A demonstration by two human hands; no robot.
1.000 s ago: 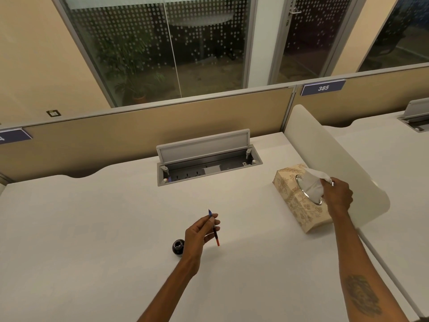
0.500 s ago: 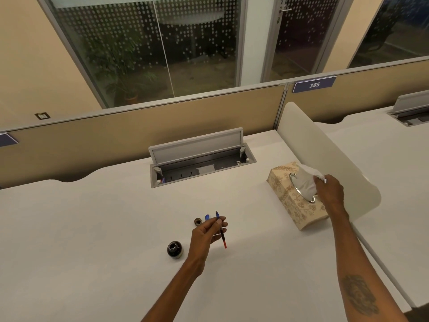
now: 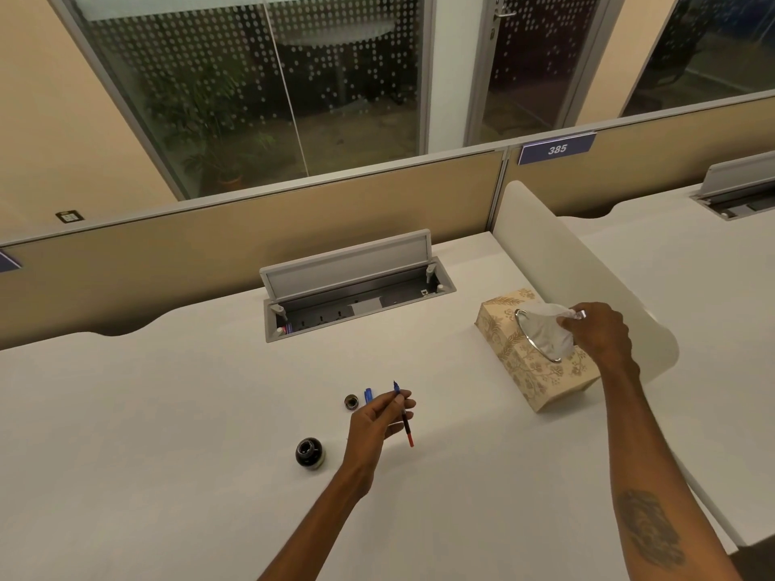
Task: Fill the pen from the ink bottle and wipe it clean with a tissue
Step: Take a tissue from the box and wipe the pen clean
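My left hand [image 3: 379,417] holds a thin pen [image 3: 406,425] with a blue tip pointing up and a red rear end, a little above the white desk [image 3: 176,434]. The open dark ink bottle [image 3: 310,453] stands just left of that hand. Its round cap [image 3: 351,401] and a small blue pen part [image 3: 368,395] lie behind the hand. My right hand [image 3: 597,333] pinches a white tissue [image 3: 545,331] that sticks out of the beige patterned tissue box [image 3: 530,366] at the right.
An open grey cable hatch [image 3: 356,287] is set into the desk at the back. A tan partition runs behind it, and a white rounded divider [image 3: 587,262] stands right of the tissue box. Another desk lies beyond it.
The view has shifted, so the bottle cap and blue pen part now show behind my left hand. My right hand keeps its pinch on the tissue at the box.
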